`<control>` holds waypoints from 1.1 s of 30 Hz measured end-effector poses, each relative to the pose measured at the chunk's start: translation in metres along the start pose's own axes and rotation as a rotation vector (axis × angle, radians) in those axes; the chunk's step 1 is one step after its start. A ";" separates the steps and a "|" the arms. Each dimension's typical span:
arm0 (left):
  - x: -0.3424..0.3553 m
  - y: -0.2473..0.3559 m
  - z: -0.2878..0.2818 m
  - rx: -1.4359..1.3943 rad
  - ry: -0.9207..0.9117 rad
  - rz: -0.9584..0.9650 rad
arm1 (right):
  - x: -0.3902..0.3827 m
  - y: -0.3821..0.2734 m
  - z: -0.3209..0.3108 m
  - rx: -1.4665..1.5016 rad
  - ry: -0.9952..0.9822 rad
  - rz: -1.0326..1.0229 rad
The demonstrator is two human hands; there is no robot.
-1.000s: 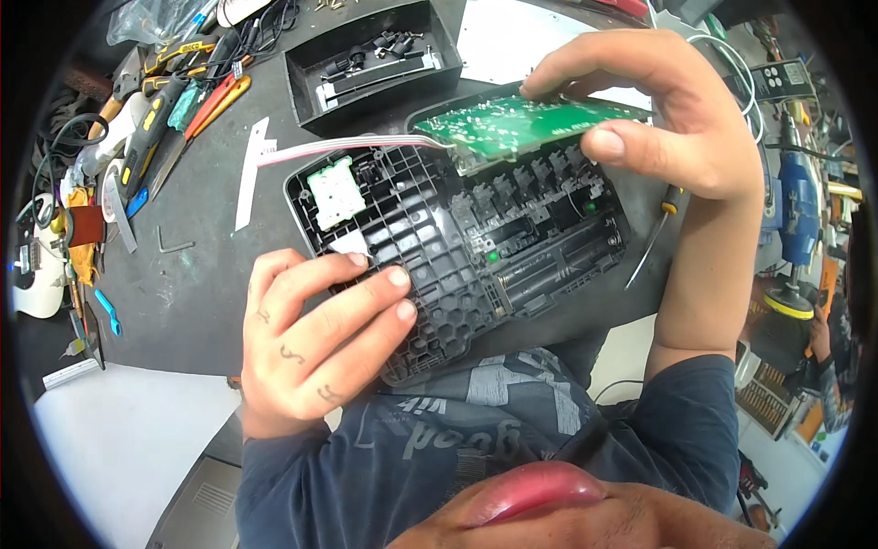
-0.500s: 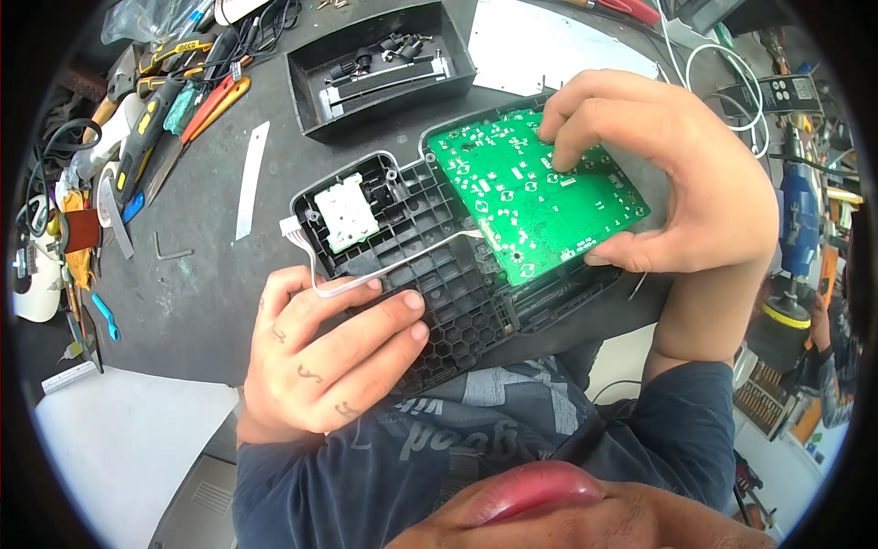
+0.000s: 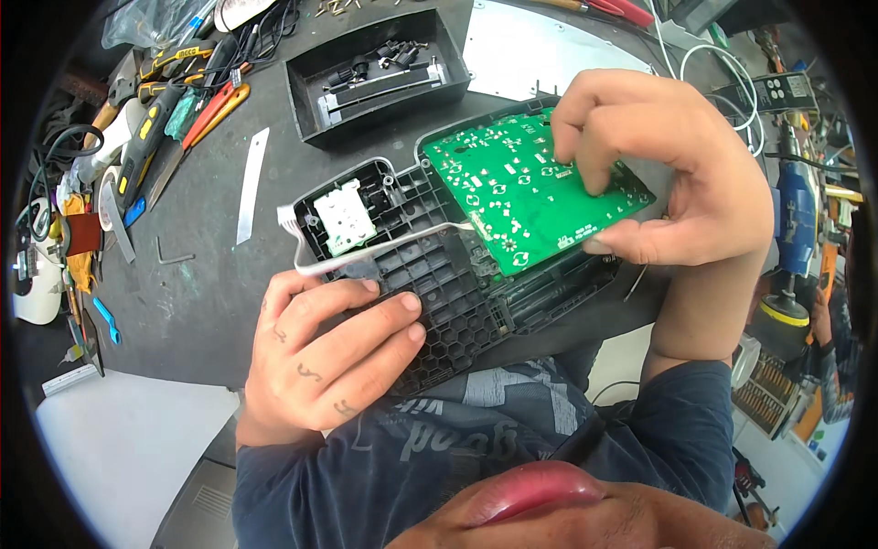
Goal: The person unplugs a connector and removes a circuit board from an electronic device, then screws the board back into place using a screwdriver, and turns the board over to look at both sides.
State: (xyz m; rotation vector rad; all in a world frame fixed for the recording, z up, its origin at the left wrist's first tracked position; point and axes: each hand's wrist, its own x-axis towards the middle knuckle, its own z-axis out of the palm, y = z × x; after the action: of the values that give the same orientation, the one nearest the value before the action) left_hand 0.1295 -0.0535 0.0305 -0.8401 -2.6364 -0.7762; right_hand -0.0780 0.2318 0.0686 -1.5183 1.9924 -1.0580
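Board covered casing toward 2 o'clock, right grip pinching edge and face. Left grip rested on casing's 8 o'clock side; thumb hidden, pinch unclear. Level handling, slack ribbon seemed best.

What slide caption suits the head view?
Right hand holding a green circuit board over an open black casing, left hand on the casing's near side.

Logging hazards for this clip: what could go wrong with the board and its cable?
The white cable crosses the black casing near the left hand; it could snag or get pinched. The right hand holds the green board from one side only, so it might tilt or slip.
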 end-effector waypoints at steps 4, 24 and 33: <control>0.005 -0.003 0.001 -0.032 0.015 0.027 | -0.008 -0.017 -0.009 -0.029 -0.090 0.057; 0.005 -0.003 0.002 -0.071 0.016 0.034 | -0.010 -0.036 0.001 -0.107 -0.200 0.261; 0.000 -0.014 -0.011 -0.266 -0.142 -0.011 | -0.010 -0.028 -0.005 -0.035 -0.229 0.220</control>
State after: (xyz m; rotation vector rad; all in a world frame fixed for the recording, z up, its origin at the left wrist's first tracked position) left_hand 0.1224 -0.0691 0.0336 -0.9826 -2.6994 -1.1276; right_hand -0.0612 0.2396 0.0924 -1.3336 1.9707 -0.7302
